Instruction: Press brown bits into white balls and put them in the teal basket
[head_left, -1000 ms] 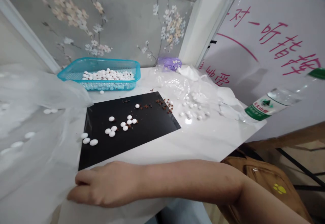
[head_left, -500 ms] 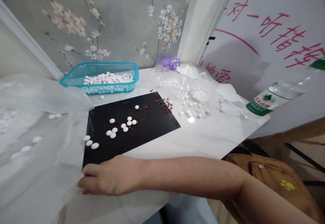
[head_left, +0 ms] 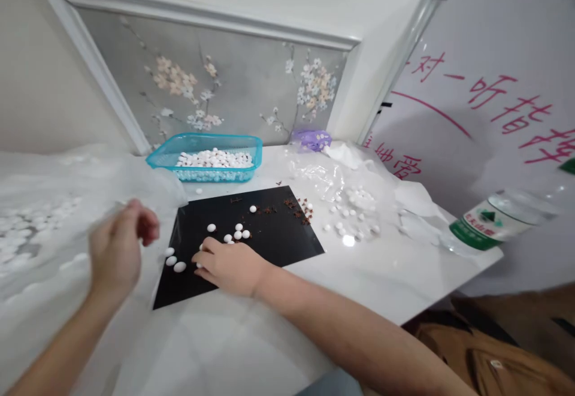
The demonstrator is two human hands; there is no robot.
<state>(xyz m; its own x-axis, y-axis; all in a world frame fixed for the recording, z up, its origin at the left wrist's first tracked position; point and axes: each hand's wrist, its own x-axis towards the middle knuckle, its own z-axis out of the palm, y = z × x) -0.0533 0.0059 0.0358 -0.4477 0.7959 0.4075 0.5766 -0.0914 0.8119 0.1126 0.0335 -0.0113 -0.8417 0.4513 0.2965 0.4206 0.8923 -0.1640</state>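
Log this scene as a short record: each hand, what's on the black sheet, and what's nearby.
Left hand: raised beside the clear plastic sheet, fingers curled; cannot tell if it holds anything.
Right hand: resting on the black sheet, next to white pellets.
On the sheet: scattered pellets and brown bits.
Nearby: blue basket of pellets, water bottle, white tabletop.
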